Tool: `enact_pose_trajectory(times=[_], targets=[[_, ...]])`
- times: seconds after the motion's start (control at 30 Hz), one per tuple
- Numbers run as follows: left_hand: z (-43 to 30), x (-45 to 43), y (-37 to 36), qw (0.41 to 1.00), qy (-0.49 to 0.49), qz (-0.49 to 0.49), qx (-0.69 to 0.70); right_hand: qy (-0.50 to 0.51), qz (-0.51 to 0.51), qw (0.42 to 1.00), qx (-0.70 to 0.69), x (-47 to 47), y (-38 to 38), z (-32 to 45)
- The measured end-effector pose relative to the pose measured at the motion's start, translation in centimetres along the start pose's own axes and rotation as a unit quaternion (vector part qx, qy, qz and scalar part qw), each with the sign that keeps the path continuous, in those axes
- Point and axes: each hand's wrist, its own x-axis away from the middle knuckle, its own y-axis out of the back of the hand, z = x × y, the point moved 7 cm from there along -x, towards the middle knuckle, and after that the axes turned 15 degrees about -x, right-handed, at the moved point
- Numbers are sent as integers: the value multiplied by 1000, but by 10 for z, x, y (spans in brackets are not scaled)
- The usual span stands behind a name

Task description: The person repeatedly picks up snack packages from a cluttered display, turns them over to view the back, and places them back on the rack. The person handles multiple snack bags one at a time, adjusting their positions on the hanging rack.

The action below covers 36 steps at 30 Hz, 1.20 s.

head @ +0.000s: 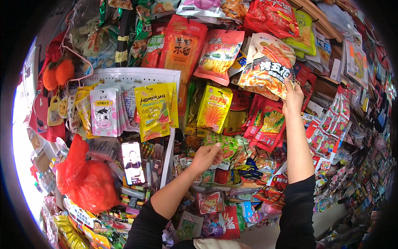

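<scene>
My right hand (293, 96) grips the lower right edge of a beige snack packet (267, 67), thumb on its printed front. The packet hangs at the upper right among other bags, slightly tilted. Whether it is still on a hook is hidden. My left hand (206, 157) is loosely closed, and I see nothing in it. It is in front of green snack packets (230, 146); touching or apart, I cannot tell. Above it is a yellow snack packet (214, 109). Left of the beige packet hangs a pink-red snack bag (219, 57). Red packets (267, 124) hang just below the beige one.
A white pegboard (161, 74) on the left carries yellow packets (155, 109) and cow-printed packets (104, 113). Below it, a lit phone (133, 163) stands upright beside a knotted red plastic bag (88, 180). Strips of small sachets (334, 124) hang at right.
</scene>
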Motion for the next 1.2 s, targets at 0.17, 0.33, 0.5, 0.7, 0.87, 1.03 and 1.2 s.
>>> enact_pose_trajectory(times=[0.17,0.33,0.5,0.7,0.87,1.03,1.2], targets=[[0,-2,-1,1000,-7,14,5,-21,-34,999,2,7,4,-1],[-1,0,-2,999,-12,10,-29,-55,-30,998,31,2,5,0],[-1,1,-3,999,-11,8,-46,288,-71,829,475,19,-11,55],[0,1,-9,997,-13,9,-71,328,158,668,649,6,-83,39],[-6,3,-8,988,-49,-6,-148,180,187,619,741,-17,-93,-12],[-10,4,-6,961,-83,-22,-262,180,184,592,764,-37,-95,-33],[-23,10,-10,942,-128,-37,-308,197,183,586,764,-24,-90,-33]])
